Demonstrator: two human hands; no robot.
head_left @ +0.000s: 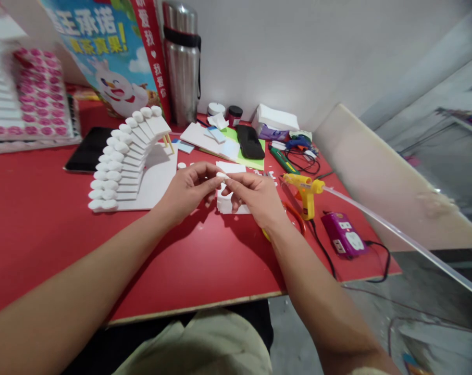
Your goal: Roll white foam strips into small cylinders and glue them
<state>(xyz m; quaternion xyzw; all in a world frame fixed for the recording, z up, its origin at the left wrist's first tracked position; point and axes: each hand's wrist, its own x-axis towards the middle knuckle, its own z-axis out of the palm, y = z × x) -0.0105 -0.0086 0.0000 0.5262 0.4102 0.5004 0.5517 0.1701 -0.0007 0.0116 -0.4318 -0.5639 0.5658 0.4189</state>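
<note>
A small white rounded piece [222, 176] is pinched between the fingertips of both hands, over the table's middle. My left hand [193, 188] is closed on its left end, and my right hand [255, 195] grips it from the right. Fingers cover most of the piece. Below them lie white paper sheets [230, 167], partly hidden. Left of my hands, a white model staircase [132, 169] curves upward on a white base, with rows of white oval pads along its outer side. Yellow posts [168, 143] support its top step.
On the right are a yellow glue gun [307, 192] with a long clear glue stick, a purple power socket [343, 235] and orange-handled scissors [296, 217]. A steel flask [181, 67], black phone-like case [250, 141], tissue pack [275, 122] and dark tablet [88, 150] stand or lie farther back.
</note>
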